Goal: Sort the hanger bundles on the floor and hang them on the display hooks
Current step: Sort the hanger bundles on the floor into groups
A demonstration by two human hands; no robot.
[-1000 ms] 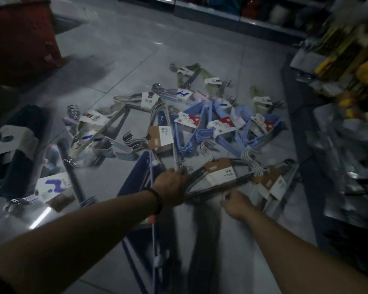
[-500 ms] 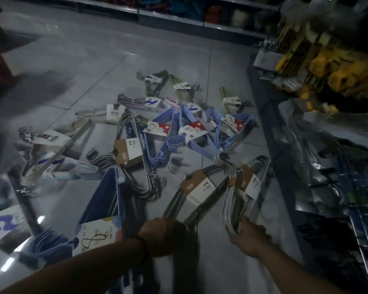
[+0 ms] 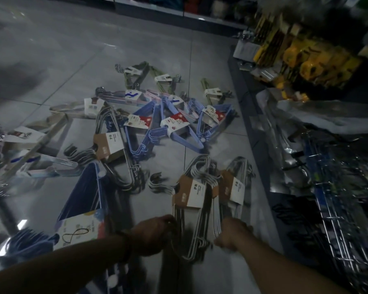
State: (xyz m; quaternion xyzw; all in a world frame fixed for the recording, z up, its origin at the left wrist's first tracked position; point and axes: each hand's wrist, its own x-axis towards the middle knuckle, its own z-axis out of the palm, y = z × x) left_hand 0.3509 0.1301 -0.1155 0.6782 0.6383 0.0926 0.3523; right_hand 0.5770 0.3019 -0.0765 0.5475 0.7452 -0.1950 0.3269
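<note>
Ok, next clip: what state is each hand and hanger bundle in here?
Left hand: gripping the near end of the left grey bundle.
Right hand: gripping the right grey bundle.
Third grey bundle: lying loose on the floor.
Light blue bundles: lying on the floor, untouched.
Green bundles: lying farthest away, untouched.
Dark blue bundle: lying on the floor, untouched.

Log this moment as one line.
step: sorting | left hand: grips grey hanger bundle | right hand: grips second grey hanger bundle | blue hanger bundles: on floor
</note>
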